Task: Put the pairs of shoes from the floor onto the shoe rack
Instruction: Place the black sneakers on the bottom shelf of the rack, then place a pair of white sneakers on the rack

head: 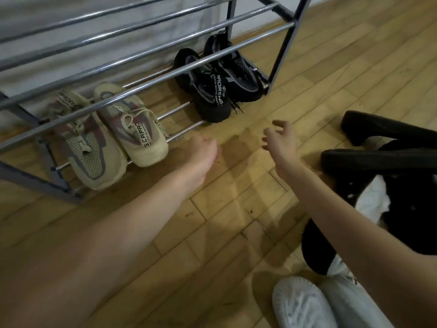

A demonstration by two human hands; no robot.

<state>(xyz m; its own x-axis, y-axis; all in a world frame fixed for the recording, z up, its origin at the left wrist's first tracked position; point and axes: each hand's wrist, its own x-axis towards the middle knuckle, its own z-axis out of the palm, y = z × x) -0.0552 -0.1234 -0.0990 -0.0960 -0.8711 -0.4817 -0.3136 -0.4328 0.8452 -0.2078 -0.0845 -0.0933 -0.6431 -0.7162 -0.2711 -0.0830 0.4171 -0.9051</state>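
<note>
Beige sneakers [111, 140] and black sneakers [212, 79] sit on the rack [151, 74]; both hands empty.

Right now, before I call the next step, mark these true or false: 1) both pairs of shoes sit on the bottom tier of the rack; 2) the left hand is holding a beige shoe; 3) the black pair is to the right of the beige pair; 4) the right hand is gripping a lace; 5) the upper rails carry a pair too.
1) True: the beige pair and the black pair rest on the lowest rails of the shoe rack.
2) False: the left hand holds nothing, just beside the beige pair.
3) True.
4) False: the right hand is open over bare floor.
5) False: the upper rails in view hold no shoes.
</note>
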